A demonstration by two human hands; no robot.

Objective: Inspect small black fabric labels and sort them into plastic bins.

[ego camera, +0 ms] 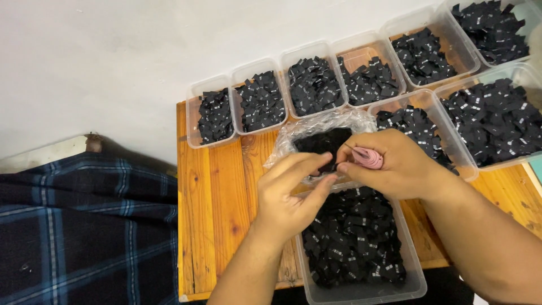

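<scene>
- The right hand [395, 164] pinches a bundle of pink rubber bands [368, 157] between thumb and fingers, closed tight on it.
- The left hand [293, 192] meets it from the left, thumb and forefinger pressed together at the same spot; what they pinch I cannot tell.
- Just behind the grip lies a clear plastic bag [316, 133] with black labels inside.
- Under both hands sits a clear tub [361, 291] full of black labels.
- Further tubs stand beyond, on the wooden table [214, 197].
</scene>
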